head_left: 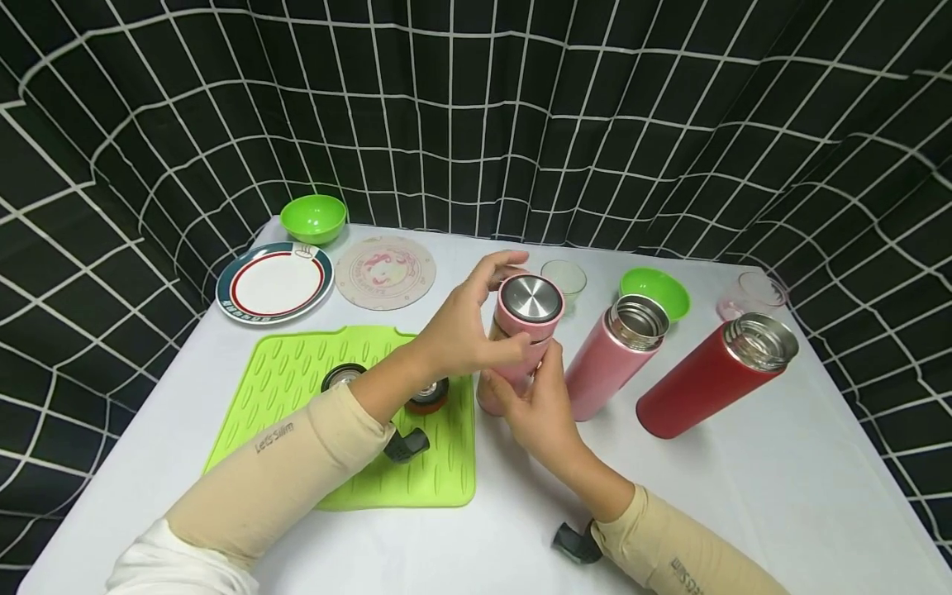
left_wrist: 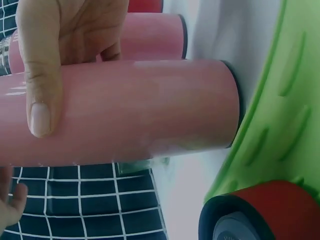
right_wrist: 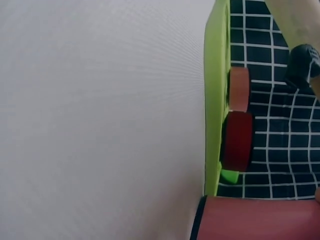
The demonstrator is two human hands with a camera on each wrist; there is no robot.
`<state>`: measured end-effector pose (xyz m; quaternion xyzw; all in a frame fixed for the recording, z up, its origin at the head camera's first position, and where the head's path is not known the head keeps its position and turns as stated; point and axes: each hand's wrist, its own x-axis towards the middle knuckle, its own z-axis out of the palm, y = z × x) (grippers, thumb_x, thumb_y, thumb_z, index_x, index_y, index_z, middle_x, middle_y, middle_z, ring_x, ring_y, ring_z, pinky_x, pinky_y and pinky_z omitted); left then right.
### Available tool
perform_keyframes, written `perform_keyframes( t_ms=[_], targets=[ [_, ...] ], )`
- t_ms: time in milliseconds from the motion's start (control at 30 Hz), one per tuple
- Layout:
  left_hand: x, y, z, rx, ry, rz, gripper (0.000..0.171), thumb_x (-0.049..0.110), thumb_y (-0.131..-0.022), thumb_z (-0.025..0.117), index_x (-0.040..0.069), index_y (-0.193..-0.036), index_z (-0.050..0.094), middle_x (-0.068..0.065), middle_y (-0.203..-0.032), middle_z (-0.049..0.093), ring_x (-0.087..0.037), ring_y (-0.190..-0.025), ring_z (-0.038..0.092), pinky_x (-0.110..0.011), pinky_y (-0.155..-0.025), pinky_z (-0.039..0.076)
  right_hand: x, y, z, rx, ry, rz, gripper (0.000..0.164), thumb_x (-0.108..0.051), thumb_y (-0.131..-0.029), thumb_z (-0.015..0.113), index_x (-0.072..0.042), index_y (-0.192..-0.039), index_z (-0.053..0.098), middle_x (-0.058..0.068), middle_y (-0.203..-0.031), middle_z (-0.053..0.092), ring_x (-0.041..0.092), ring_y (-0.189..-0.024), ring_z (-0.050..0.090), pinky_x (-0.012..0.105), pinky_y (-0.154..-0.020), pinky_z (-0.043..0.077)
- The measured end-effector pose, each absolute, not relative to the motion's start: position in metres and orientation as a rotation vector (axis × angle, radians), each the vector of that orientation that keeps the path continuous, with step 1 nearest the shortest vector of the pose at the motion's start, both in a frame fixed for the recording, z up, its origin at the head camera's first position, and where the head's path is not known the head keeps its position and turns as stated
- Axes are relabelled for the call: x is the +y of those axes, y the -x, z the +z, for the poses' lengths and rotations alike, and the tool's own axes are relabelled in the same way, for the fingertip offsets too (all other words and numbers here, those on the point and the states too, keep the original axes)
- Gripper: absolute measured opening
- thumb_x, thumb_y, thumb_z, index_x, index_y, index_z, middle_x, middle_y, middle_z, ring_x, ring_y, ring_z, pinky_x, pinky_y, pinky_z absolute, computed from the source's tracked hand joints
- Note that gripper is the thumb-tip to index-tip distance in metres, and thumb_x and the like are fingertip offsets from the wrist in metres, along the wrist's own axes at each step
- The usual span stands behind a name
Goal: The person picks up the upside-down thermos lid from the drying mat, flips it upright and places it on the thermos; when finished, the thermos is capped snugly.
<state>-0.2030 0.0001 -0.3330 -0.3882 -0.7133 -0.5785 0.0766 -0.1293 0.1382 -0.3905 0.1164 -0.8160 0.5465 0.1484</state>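
Note:
A pink vacuum flask (head_left: 487, 397) with a steel-topped pink lid (head_left: 531, 299) stands on the white table between both hands. My left hand (head_left: 464, 330) holds the lid from the left, thumb across its front. Lower down, my right hand (head_left: 539, 409) grips the flask's body; in the left wrist view its thumb lies along the pink wall. The right wrist view catches only the flask's lower part (right_wrist: 260, 220). Two loose lids, a red one (right_wrist: 237, 141) and a pinkish one (right_wrist: 239, 89), lie on the green mat (head_left: 446, 471), partly hidden by my left arm in the head view.
To the right stand an uncapped pink flask (head_left: 606, 372) and an uncapped red flask (head_left: 699, 388). Behind are a clear glass (head_left: 565, 281), a green bowl (head_left: 654, 291) and a pinkish glass (head_left: 754, 291). Back left hold a plate (head_left: 275, 285), a round mat (head_left: 385, 273) and another green bowl (head_left: 314, 219).

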Motion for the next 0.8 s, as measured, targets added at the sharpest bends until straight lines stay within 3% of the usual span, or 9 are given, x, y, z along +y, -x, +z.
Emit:
perform_keyframes(
  t_ms=[167, 300, 433, 800],
  targets=[
    [-0.004, 0.205, -0.331, -2.137, 1.182, -1.731, 0.083, 0.029, -0.073, 0.078, 0.001, -0.137, 0.034, -0.010, -0.130, 0.050, -0.017, -0.121, 0.046, -0.037, -0.102, 0.038, 0.135, 0.123, -0.380, -2.340, -0.292, 1.584, 0.061, -0.001, -0.086, 0.073, 0.003, -0.132, 0.033, 0.019, -0.130, 0.045, 0.030, -0.117, 0.051, 0.047, -0.098, 0.041],
    [-0.006, 0.208, -0.329, -2.132, 1.197, -1.705, 0.084, 0.031, -0.072, 0.077, 0.001, -0.137, 0.032, -0.012, -0.131, 0.049, -0.017, -0.123, 0.043, -0.038, -0.103, 0.036, 0.141, 0.131, -0.398, -2.329, -0.297, 1.565, 0.064, -0.010, -0.086, 0.076, -0.003, -0.134, 0.034, 0.011, -0.131, 0.046, 0.022, -0.118, 0.051, 0.043, -0.100, 0.041],
    [-0.006, 0.208, -0.326, -2.156, 1.207, -1.703, 0.073, 0.027, -0.073, 0.072, 0.001, -0.132, 0.037, -0.012, -0.132, 0.048, -0.016, -0.123, 0.043, -0.037, -0.103, 0.035, 0.144, 0.133, -0.401, -2.339, -0.281, 1.555, 0.064, -0.010, -0.086, 0.077, -0.004, -0.134, 0.035, 0.009, -0.129, 0.048, 0.020, -0.116, 0.051, 0.041, -0.098, 0.042],
    [-0.007, 0.209, -0.325, -2.264, 1.219, -1.691, 0.072, 0.027, -0.072, 0.078, 0.004, -0.131, 0.045, -0.004, -0.129, 0.051, -0.016, -0.120, 0.046, -0.035, -0.104, 0.036, 0.145, 0.134, -0.399, -2.368, -0.286, 1.566, 0.063, -0.010, -0.085, 0.077, -0.004, -0.132, 0.035, 0.007, -0.128, 0.049, 0.019, -0.119, 0.051, 0.040, -0.100, 0.041]
  ],
)
